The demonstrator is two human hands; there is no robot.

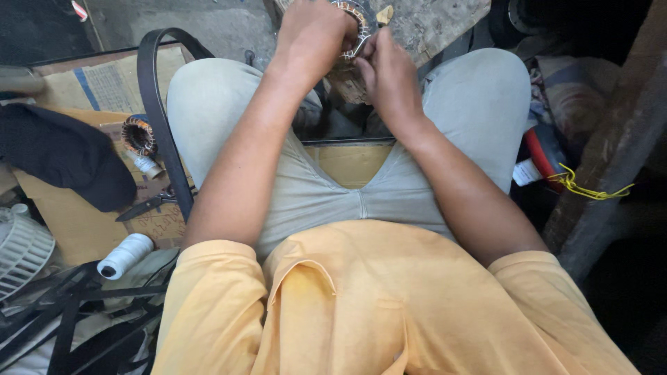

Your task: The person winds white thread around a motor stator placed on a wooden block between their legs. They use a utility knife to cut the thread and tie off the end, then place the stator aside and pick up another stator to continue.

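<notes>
Motor winding ring (353,28), head view: a round metal ring wound with copper wire, held up between my knees at the top of the frame, partly hidden by my fingers. My left hand (313,35) wraps over its left side, fingers curled tight on the rim; my right hand (389,73) pinches its lower right edge, fingers closed on the ring. On the cardboard (76,222) to my left lie a second copper coil (139,135), scissors (147,206), a white thread spool (125,255) and a black belt (161,118). Yellow wire (580,186) lies to my right
</notes>
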